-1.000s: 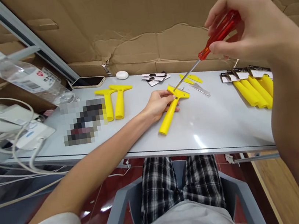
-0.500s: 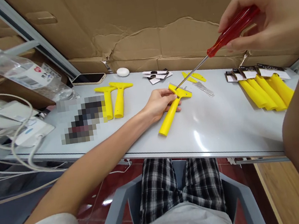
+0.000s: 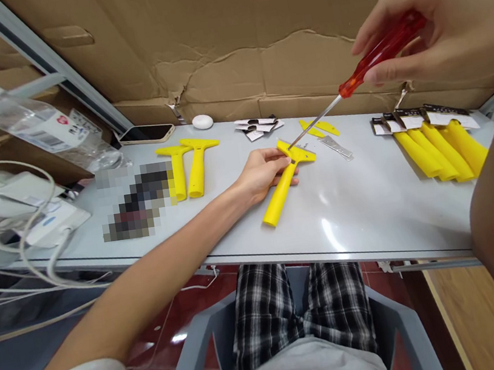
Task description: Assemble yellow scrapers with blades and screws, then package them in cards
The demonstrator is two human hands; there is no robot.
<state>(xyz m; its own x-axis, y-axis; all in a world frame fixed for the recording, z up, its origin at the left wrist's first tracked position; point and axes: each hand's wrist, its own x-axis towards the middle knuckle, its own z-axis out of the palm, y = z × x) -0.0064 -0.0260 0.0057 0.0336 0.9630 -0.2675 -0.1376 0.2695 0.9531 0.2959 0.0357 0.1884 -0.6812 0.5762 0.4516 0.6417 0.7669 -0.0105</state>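
- Here's the yellow scraper, centre stage over the middle of the desk, T-shaped head pointing away, hollow handle slanting back toward the near edge; whether it rests on the surface or hangs just above is hard to tell.
- The left hand has it pinched by the head, thumb on top, fingers tucked beneath.
- And the right hand, up high, grips the red handle of the screwdriver, its shaft running down at a slant to the scraper's head; how the tip sits there is too small to make out.
- Just beyond the head lie two yellow plates, and right beside them some thin metal blades.
- Behind the left hand, a small pile of black-and-white cards.
- Over to the left, two more yellow scrapers side by side, next to a pixelated patch.
- Along the back, a white oval case and a dark-screened phone.
- Far right, a row of yellow pieces with printed cards at their tops.
- Far left, a clear bottle leans above white cables.
- Brown cardboard walls off the rear.
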